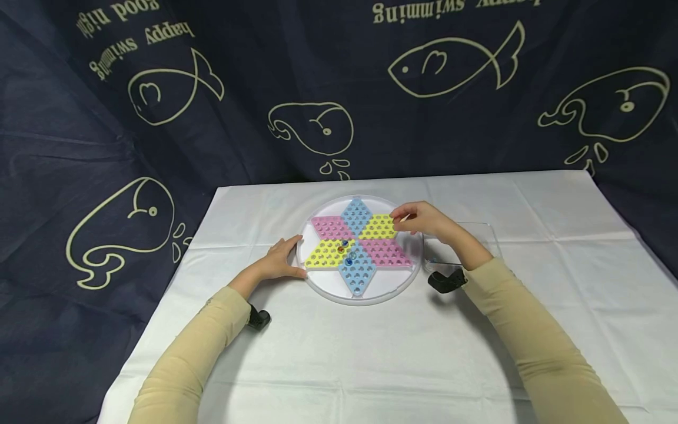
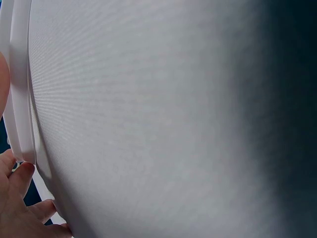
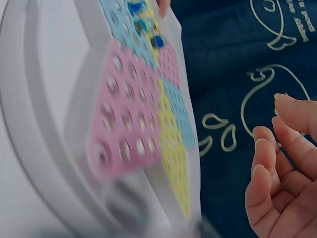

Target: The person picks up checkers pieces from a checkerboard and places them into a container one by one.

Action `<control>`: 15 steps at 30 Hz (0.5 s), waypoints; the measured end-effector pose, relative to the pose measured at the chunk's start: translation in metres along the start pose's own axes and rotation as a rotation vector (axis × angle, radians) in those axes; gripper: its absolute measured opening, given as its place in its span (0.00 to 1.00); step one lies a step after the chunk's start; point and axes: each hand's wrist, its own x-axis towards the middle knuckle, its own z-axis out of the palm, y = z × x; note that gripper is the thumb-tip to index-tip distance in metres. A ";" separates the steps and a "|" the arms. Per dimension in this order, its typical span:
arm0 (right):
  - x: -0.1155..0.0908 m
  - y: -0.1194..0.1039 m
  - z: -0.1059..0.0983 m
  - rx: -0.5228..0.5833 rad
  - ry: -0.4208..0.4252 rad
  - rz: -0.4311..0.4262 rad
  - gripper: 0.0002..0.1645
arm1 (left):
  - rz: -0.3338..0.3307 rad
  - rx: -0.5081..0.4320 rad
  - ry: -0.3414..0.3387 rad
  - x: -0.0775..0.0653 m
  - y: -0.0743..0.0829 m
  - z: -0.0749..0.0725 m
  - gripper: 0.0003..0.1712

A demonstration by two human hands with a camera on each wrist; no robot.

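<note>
A round white Chinese checkers board (image 1: 328, 281) with a star of pink, yellow and blue holed sections lies on the table. Several glass marbles (image 1: 349, 261), blue and orange among them, sit near the star's centre, on the left yellow and front blue sections. My left hand (image 1: 278, 259) is at the board's left rim, thumb and fingers spread along it; the left wrist view has its fingertips at the white rim (image 2: 22, 99). Over the right yellow section (image 1: 378, 225) hovers my right hand (image 1: 421, 218), fingers loosely bent. In the right wrist view nothing shows between its fingertips (image 3: 285, 106).
A clear plastic box (image 1: 489, 235) stands right of the board, partly behind my right forearm. White cloth (image 1: 339, 353) covers the table. Beyond the far edge hangs a dark blue curtain (image 1: 243, 135) with fish and whale drawings.
</note>
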 end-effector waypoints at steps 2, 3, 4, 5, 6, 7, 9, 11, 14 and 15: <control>0.004 -0.001 0.008 0.013 -0.006 -0.008 0.24 | -0.003 0.001 0.000 0.000 0.000 0.000 0.60; 0.006 -0.001 0.012 0.017 -0.011 -0.016 0.25 | -0.004 0.001 0.000 0.000 0.000 0.000 0.60; 0.008 -0.001 0.015 0.021 -0.014 -0.020 0.25 | -0.004 0.002 -0.001 0.000 0.000 0.000 0.60; 0.010 -0.002 0.019 0.028 -0.016 -0.028 0.25 | -0.006 0.002 -0.001 0.000 0.000 0.000 0.60; 0.012 -0.002 0.023 0.031 -0.019 -0.038 0.25 | -0.007 0.001 -0.001 0.000 0.000 0.000 0.60; 0.013 -0.001 0.026 0.030 -0.021 -0.049 0.24 | -0.007 0.001 0.000 0.000 0.000 0.000 0.60; 0.016 -0.002 0.032 0.034 -0.027 -0.072 0.23 | -0.006 0.000 0.000 0.000 0.000 0.000 0.60; 0.018 -0.002 0.039 0.039 -0.025 -0.083 0.23 | -0.006 0.000 0.001 0.000 0.000 0.000 0.60; 0.021 -0.003 0.047 0.048 -0.035 -0.085 0.23 | -0.007 0.002 -0.001 0.000 0.000 0.000 0.60; 0.022 -0.004 0.050 0.054 -0.041 -0.084 0.23 | -0.007 0.002 -0.002 0.000 -0.001 0.000 0.60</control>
